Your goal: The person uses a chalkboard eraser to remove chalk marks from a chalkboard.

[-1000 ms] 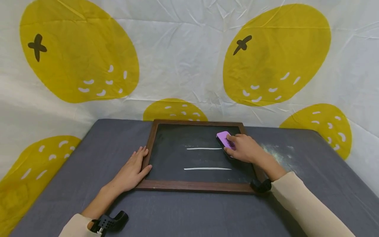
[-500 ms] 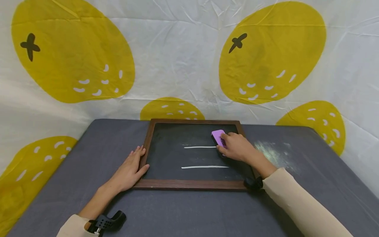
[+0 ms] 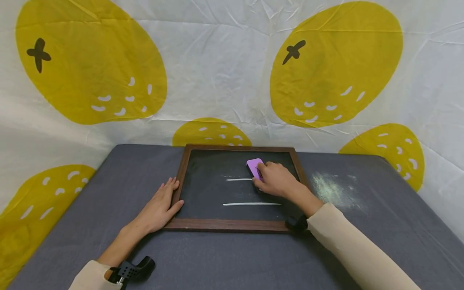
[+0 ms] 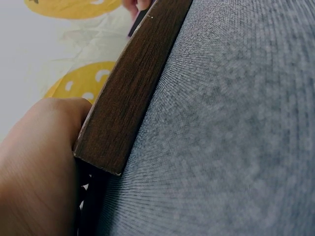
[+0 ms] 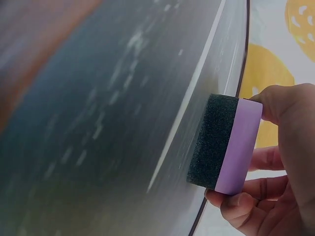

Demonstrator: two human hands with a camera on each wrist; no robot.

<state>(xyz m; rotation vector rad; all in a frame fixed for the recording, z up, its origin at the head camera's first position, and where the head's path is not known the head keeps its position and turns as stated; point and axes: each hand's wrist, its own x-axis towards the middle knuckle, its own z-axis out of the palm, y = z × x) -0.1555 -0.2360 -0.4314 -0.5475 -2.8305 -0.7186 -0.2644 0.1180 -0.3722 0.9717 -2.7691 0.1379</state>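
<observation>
A chalkboard in a brown wooden frame lies on the table. My right hand grips an eraser with a purple back and dark felt, between thumb and fingers. In the head view the eraser covers the right end of the upper chalk line. A longer lower chalk line runs below it. The right wrist view shows the eraser's felt facing the board. My left hand rests with fairly straight fingers over the frame's left side, its thumb reaching onto the edge.
Grey cloth covers the table. A pale patch of chalk dust marks it right of the board. Behind stands a white curtain with yellow fruit prints. Both wrists carry black camera mounts.
The right hand has slid the eraser leftward along the upper chalk line, and the visible part of that line is shorter. The left hand keeps its place on the frame.
</observation>
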